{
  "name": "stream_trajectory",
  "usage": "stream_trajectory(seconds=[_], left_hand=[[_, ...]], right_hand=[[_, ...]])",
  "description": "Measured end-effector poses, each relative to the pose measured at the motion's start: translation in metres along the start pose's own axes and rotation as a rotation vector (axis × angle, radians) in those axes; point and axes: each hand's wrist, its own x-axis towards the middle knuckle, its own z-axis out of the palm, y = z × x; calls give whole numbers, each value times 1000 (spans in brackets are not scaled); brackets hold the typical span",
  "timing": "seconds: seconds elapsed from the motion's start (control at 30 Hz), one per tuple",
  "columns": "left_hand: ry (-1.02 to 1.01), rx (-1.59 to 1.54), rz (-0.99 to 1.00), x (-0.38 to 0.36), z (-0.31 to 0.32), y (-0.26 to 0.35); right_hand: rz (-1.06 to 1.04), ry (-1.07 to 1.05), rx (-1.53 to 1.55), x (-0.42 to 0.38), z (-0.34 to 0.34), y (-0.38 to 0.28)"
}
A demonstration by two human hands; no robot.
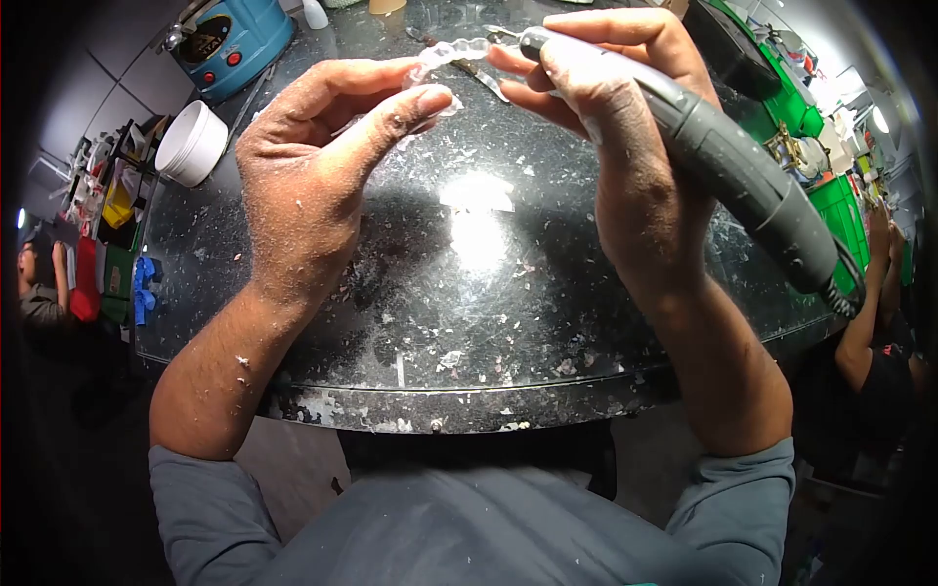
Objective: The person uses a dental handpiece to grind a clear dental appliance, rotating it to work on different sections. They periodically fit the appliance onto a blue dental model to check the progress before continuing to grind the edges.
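A clear, curved dental aligner (452,51) is raised over the far part of the dark worktop. My left hand (327,146) pinches its left end between thumb and fingers. My right hand (635,107) is wrapped round a grey rotary handpiece (728,156), whose thin tip points left close to the aligner's right end. The right fingertips are beside that end; whether they touch it I cannot tell. White dust covers both hands. A cord comes off the handpiece's rear end at the right.
The dark worktop (440,332) is strewn with white flecks. At the back left are a white tub (192,145) and a blue machine (234,49). Metal tools (481,78) lie behind the aligner. Green crates (835,210) stand at the right. Other people's arms (865,303) show at both edges.
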Motion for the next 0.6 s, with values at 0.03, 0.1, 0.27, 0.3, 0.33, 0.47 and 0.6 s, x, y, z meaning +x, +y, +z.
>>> stream_trajectory(seconds=[0.03,0.1,0.27,0.3,0.33,0.47,0.6], left_hand=[[-6,0,-4,0,-1,0],[-8,3,7,0,-1,-1],[-7,82,60,0,-2,-3],[-17,119,80,-1,-3,-3],[-24,156,101,-1,-3,-3],[-44,163,127,-1,-5,-3],[-74,193,201,1,-8,-7]], right_hand=[[-2,-6,0,0,0,-1],[-3,-9,-5,-1,0,0],[1,-16,8,1,1,-2],[2,-16,12,1,1,-1],[7,-14,17,1,1,-1],[24,-13,31,3,0,-1],[30,-12,38,2,1,0]])
